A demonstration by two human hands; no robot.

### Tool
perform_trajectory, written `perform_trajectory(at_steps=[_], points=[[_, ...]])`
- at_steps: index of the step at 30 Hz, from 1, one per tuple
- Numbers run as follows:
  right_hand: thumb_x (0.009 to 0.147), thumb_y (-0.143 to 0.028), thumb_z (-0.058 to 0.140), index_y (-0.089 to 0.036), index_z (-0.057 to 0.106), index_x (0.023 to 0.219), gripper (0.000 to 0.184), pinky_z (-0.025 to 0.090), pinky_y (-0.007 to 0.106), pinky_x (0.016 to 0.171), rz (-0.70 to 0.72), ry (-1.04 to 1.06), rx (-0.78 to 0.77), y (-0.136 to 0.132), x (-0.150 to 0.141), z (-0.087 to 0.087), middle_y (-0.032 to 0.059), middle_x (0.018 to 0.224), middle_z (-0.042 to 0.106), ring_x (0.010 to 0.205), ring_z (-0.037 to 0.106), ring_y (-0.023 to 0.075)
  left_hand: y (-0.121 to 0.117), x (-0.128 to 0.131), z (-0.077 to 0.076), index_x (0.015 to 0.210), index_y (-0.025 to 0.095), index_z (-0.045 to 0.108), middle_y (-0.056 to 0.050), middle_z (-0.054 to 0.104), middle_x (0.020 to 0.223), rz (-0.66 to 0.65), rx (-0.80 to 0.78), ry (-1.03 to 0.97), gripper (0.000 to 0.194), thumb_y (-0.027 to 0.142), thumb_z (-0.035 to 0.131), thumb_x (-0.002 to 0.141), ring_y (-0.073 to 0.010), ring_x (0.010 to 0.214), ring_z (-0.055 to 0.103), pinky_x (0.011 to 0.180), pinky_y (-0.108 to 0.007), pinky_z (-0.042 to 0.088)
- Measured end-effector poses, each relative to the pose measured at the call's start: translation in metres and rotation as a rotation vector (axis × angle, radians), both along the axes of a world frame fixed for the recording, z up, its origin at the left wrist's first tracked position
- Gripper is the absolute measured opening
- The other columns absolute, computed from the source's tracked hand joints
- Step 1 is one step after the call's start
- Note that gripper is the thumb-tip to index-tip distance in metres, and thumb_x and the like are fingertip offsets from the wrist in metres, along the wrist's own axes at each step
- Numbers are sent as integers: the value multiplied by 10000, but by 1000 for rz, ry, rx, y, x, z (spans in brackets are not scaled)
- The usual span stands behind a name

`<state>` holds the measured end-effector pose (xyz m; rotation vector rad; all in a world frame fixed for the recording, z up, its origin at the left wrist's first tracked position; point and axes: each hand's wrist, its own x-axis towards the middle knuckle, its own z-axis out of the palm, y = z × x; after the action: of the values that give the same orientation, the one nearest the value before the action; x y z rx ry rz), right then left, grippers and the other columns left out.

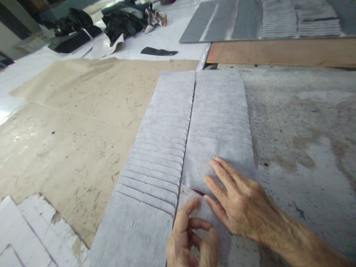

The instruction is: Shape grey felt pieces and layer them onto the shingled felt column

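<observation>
Two long overlapping rows of thin grey felt-like pieces run away from me, side by side. My right hand (239,198) lies on the near end of the right row (219,111), its fingers stretched out and pressing flat. Its thumb rests by the near edge, where a strip of dark red underside (198,192) shows. Just below that edge is my left hand (191,235), with fingers loosely curled and apart and nothing visible in them. It is beside the left row (150,174), whose stepped edges are evenly spaced.
Brown paper (83,107) covers the table on the left, with torn white board (36,226) at the near corner. Dark scraps (125,20) lie at the back. Stacked grey pieces (279,18) sit on a grey board (247,22) at the far right.
</observation>
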<state>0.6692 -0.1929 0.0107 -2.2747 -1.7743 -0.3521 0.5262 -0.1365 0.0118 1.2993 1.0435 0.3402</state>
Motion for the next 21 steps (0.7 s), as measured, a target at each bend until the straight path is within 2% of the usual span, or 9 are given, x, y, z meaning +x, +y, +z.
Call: perform_trajectory(at_steps=[3,6,10,15,18,21], points=[[807,-277,477,-69,622,947,290,494,473,810,-7,10,15,-2,0,-2,269,1154,530,1122,476,387,3,3,-2,1155,217,572,-48,645,781,42,-255,-168,552,374,708,643,-50,479,429,438,-159,348],[803,-286,486,-77,615,967,295,490,475,813,-9,16,15,-4,-1,-4,265,1185,507,1146,453,388,5,8,0,1108,222,616,-59,647,769,100,-369,-251,550,353,750,591,-92,576,506,448,-155,363],[800,-294,484,-74,608,987,314,480,488,829,-6,18,10,-6,-2,-6,269,1218,476,1172,423,396,6,13,5,1120,237,607,-43,651,751,128,-367,-208,514,328,720,627,-60,532,477,445,-140,343],[809,-292,471,-68,607,980,313,483,490,825,6,19,11,-4,-1,-5,280,1211,475,1174,422,399,11,14,6,1132,162,605,-26,576,661,101,-334,-135,517,257,683,630,-56,490,440,440,-167,361],[808,-293,473,-67,611,972,312,488,495,812,8,24,15,-3,-1,-4,289,1203,480,1164,432,405,16,10,3,1105,154,626,-66,591,785,39,-356,-147,481,252,668,636,-66,539,485,464,-182,396],[810,-303,467,-58,611,980,332,494,493,801,13,22,14,-4,-1,-4,295,1206,478,1165,429,409,16,7,0,1120,175,619,-124,566,1065,-25,-326,-190,505,322,681,642,-87,630,544,530,-214,454]])
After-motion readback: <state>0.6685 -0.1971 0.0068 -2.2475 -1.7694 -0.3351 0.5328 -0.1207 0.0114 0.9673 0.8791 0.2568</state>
